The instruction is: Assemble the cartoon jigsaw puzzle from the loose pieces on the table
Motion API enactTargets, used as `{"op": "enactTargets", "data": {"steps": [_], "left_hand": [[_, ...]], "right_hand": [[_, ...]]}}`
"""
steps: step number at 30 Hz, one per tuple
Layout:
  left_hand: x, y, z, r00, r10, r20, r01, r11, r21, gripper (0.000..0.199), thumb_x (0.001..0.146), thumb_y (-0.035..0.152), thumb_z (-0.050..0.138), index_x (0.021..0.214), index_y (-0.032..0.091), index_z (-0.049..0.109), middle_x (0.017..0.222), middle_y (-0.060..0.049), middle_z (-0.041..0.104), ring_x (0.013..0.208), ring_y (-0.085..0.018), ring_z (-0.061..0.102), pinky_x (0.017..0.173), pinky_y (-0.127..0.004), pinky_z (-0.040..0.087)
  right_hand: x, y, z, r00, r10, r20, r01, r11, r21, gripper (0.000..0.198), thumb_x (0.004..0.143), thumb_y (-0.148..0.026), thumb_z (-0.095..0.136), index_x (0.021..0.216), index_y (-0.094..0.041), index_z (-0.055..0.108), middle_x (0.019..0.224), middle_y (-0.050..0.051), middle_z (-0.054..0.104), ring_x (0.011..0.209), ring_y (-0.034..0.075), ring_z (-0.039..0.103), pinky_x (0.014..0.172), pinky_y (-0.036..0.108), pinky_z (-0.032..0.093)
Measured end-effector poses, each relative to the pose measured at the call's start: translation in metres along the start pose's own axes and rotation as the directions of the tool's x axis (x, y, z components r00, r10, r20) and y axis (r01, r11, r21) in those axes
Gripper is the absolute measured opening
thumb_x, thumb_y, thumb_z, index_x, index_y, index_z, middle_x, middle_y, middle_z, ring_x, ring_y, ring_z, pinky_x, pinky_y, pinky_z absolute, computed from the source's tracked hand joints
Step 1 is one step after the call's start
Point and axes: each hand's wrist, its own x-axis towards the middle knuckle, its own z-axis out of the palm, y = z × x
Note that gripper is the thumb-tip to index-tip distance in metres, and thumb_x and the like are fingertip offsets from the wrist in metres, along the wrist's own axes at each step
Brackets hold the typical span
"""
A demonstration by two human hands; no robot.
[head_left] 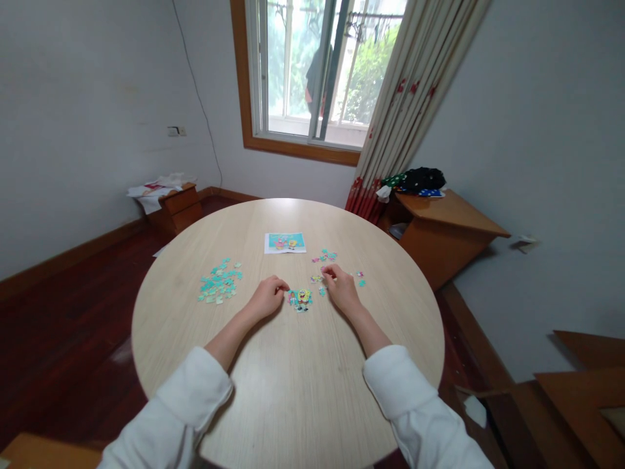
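Extending over a round bench [288, 378], the left hand [267, 296] and the right hand [342, 286] are flanking a partly joined puzzle [301, 300], which is lying flat near the middle and is showing a yellow figure. The left hand is keeping its fingertips close together at the puzzle's left edge; whether they are gripping anything cannot be told. The right hand is bending its thumb and forefinger together at a pink piece [323, 269]; whether they are clamping on it cannot be told.

Loose pieces [326, 256] are lying just beyond the right hand, and two strays [361, 283] are sitting to its right. Left of the left hand, a heap [219, 285] of mostly teal pieces is occupying the bench. Behind the puzzle, a picture sheet [286, 243] is lying flat. At right, a cabinet [459, 212] is bearing dark clothes [424, 179], and a greyish object [398, 229] is sitting in its open side. At left, a smaller cabinet [181, 208] is carrying white cloth [161, 189].
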Motion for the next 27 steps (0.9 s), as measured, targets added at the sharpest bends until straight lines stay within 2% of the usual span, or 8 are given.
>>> {"op": "enactTargets", "data": {"steps": [6, 10, 12, 16, 21, 27], "left_hand": [[0.000, 0.001, -0.001, 1.000, -0.001, -0.004, 0.001, 1.000, -0.001, 0.029, 0.072, 0.003, 0.044, 0.079, 0.014, 0.070, 0.083, -0.006, 0.065, 0.079, -0.016, 0.060, 0.078, -0.029, 0.048], [0.000, 0.002, -0.002, 1.000, 0.006, 0.005, -0.007, 1.000, 0.016, 0.029, 0.072, 0.002, 0.044, 0.080, 0.014, 0.070, 0.082, -0.006, 0.065, 0.079, -0.016, 0.060, 0.078, -0.029, 0.048], [0.000, 0.001, -0.002, 1.000, 0.013, 0.001, -0.013, 1.000, 0.010, 0.030, 0.071, 0.002, 0.044, 0.080, 0.014, 0.070, 0.082, -0.006, 0.066, 0.079, -0.016, 0.060, 0.078, -0.029, 0.048], [0.000, -0.003, 0.001, 1.000, 0.019, -0.012, -0.019, 1.000, 0.003, 0.029, 0.071, 0.003, 0.045, 0.080, 0.015, 0.069, 0.081, -0.005, 0.065, 0.079, -0.015, 0.060, 0.077, -0.028, 0.048], [0.001, -0.004, 0.002, 0.999, 0.016, -0.036, -0.017, 1.000, -0.026, 0.025, 0.073, 0.005, 0.048, 0.080, 0.015, 0.069, 0.081, -0.005, 0.066, 0.077, -0.015, 0.060, 0.076, -0.028, 0.047], [0.000, 0.001, -0.001, 0.999, -0.008, -0.045, 0.007, 1.000, -0.026, 0.016, 0.078, 0.018, 0.053, 0.076, 0.015, 0.068, 0.075, -0.004, 0.065, 0.071, -0.015, 0.058, 0.070, -0.027, 0.045]], "right_hand": [[-0.005, -0.016, 0.020, 0.995, -0.065, 0.076, 0.066, 0.998, -0.004, 0.014, 0.080, -0.017, 0.048, 0.085, -0.019, 0.061, 0.086, 0.006, 0.067, 0.082, 0.019, 0.060, 0.080, 0.033, 0.044], [-0.006, -0.029, 0.029, 0.977, -0.206, 0.057, 0.205, 0.978, 0.025, 0.015, 0.078, -0.009, 0.049, 0.078, -0.019, 0.061, 0.092, 0.008, 0.065, 0.093, 0.020, 0.056, 0.088, 0.036, 0.041], [-0.006, -0.034, 0.033, 0.974, -0.224, 0.041, 0.224, 0.974, 0.007, 0.014, 0.077, -0.010, 0.051, 0.075, -0.020, 0.061, 0.091, 0.008, 0.063, 0.093, 0.021, 0.054, 0.087, 0.037, 0.041], [-0.008, -0.038, 0.041, 0.981, -0.183, 0.071, 0.179, 0.982, 0.060, 0.011, 0.078, -0.013, 0.053, 0.075, -0.019, 0.062, 0.080, 0.005, 0.063, 0.080, 0.019, 0.055, 0.079, 0.033, 0.043], [-0.009, -0.039, 0.051, 0.991, -0.082, 0.107, 0.058, 0.977, 0.206, 0.011, 0.079, -0.020, 0.053, 0.077, -0.019, 0.064, 0.079, 0.004, 0.068, 0.075, 0.016, 0.060, 0.072, 0.029, 0.047], [-0.009, -0.037, 0.053, 0.993, 0.001, 0.117, -0.031, 0.966, 0.256, 0.012, 0.076, -0.024, 0.056, 0.080, -0.019, 0.066, 0.078, 0.003, 0.070, 0.069, 0.015, 0.061, 0.070, 0.029, 0.049]]}}
